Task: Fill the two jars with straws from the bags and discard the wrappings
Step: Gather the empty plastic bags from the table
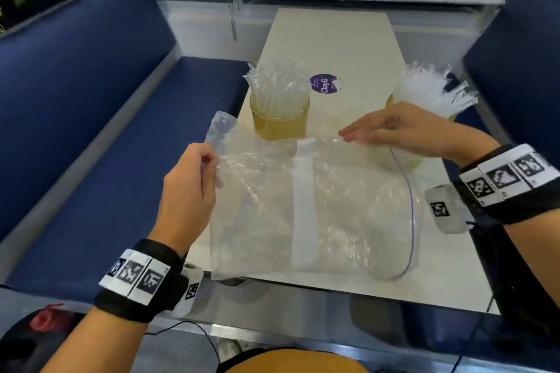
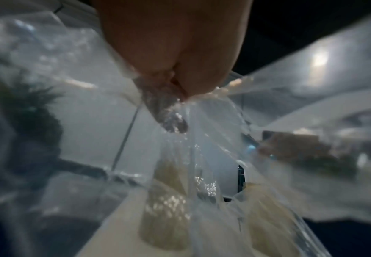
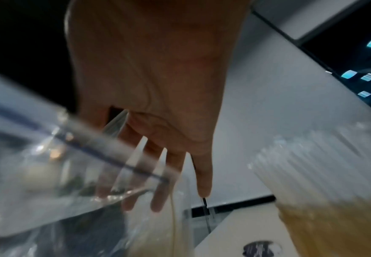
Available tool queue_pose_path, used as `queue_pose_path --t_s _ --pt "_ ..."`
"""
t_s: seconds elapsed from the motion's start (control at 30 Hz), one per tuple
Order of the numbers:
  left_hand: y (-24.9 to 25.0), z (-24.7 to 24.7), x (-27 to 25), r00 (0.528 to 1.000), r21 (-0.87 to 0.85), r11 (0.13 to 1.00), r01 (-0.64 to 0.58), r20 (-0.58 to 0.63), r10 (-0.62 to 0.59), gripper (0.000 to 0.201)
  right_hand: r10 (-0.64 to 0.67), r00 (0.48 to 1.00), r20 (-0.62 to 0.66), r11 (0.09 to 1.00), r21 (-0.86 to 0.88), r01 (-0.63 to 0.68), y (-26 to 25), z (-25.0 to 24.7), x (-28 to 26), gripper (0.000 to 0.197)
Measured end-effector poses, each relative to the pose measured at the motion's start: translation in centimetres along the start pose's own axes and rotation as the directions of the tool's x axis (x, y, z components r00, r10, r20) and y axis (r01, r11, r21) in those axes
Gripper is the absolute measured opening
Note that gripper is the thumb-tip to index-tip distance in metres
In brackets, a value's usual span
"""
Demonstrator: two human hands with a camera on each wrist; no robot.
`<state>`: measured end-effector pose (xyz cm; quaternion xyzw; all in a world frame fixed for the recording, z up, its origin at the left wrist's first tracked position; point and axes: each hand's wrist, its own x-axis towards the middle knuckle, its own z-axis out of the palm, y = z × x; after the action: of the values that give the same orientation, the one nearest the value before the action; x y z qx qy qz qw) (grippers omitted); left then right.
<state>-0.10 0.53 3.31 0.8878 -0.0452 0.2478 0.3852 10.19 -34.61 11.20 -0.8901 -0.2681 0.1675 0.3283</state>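
A large clear plastic bag [image 1: 318, 206] with a white strip down its middle lies crumpled over the near part of the table [image 1: 330, 48]. My left hand [image 1: 194, 179] pinches its left edge; in the left wrist view the fingertips [image 2: 180, 83] squeeze the film [image 2: 213, 139]. My right hand [image 1: 391, 130] hovers flat with straight fingers over the bag's far right edge; its fingers [image 3: 158, 191] show spread behind the bag [image 3: 37, 165]. Two amber jars stand behind: the left jar [image 1: 280, 118] and the right jar [image 1: 424, 94], both packed with wrapped straws [image 1: 275, 82].
A purple round sticker [image 1: 325, 84] sits on the table between the jars. Blue bench seats [image 1: 91, 118] flank the table on both sides. A white wall and a hanging cord lie beyond the far end.
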Motion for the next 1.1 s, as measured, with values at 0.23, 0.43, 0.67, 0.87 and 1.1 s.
queue_pose_path --t_s 0.23,0.43,0.67,0.87,1.1 --pt "3.2 0.4 -0.4 0.964 -0.046 0.977 -0.208 0.161 0.212 0.016 -0.135 0.991 -0.023 0.991 0.020 0.135 -3.3 6.2 3.3 0.038" --pt "3.1 0.3 -0.3 0.994 -0.237 0.970 -0.055 0.081 0.077 0.016 -0.314 0.925 -0.216 0.928 0.137 0.347 -3.1 7.4 4.5 0.012" --pt "3.5 -0.6 -0.2 0.962 -0.357 0.933 0.050 0.269 0.052 0.042 -0.225 0.940 -0.255 0.915 0.276 0.294 -3.0 8.9 6.6 0.034" --pt "3.3 -2.6 1.3 0.960 -0.335 0.936 -0.110 0.210 0.188 0.036 -0.183 0.977 0.111 0.948 0.283 0.146 -3.1 8.7 5.9 0.100" --pt "-0.1 -4.0 1.0 0.991 -0.132 0.991 0.004 -0.131 -0.021 0.094 -0.043 0.986 -0.159 0.848 0.517 0.121 -3.3 9.2 4.8 0.014"
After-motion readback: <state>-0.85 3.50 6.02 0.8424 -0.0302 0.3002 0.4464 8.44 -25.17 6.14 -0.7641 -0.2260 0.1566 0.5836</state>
